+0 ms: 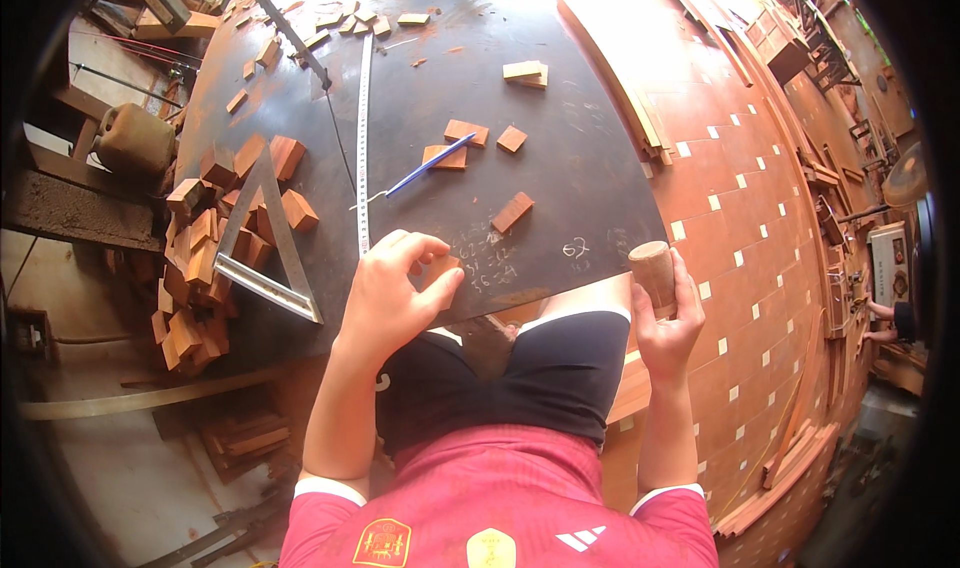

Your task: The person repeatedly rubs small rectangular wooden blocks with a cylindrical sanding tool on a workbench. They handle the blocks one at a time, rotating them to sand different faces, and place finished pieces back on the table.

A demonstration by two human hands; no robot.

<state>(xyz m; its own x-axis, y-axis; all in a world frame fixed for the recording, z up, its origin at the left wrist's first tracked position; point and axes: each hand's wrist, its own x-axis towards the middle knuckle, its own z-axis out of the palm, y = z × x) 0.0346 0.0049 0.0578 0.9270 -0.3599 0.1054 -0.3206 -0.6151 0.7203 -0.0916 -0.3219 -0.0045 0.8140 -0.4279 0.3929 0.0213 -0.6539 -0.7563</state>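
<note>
My left hand (pixel 398 286) is over the near edge of a dark work table (pixel 590 198), fingers curled round a small reddish-brown wooden block (pixel 441 265), mostly hidden by the fingers. Off the table's right corner, my right hand (pixel 672 323) grips a round wooden cylinder (pixel 653 266) upright, its flat end up. A white ruler strip (pixel 365 118) runs away from my left hand. Beyond the hands, a blue pen (pixel 430 164) rests across one wooden block (pixel 443 157), with other loose blocks (pixel 512 212) nearby. Chalk-like marks (pixel 575 248) show on the tabletop.
A metal set square (pixel 268 286) leans by a heap of wooden blocks (pixel 200 258) at the left. Small offcuts (pixel 414 19) are scattered at the far end. Long boards (pixel 620 78) line the table's right side, above a tiled floor (pixel 735 298). Another person's hand (pixel 880 336) shows at far right.
</note>
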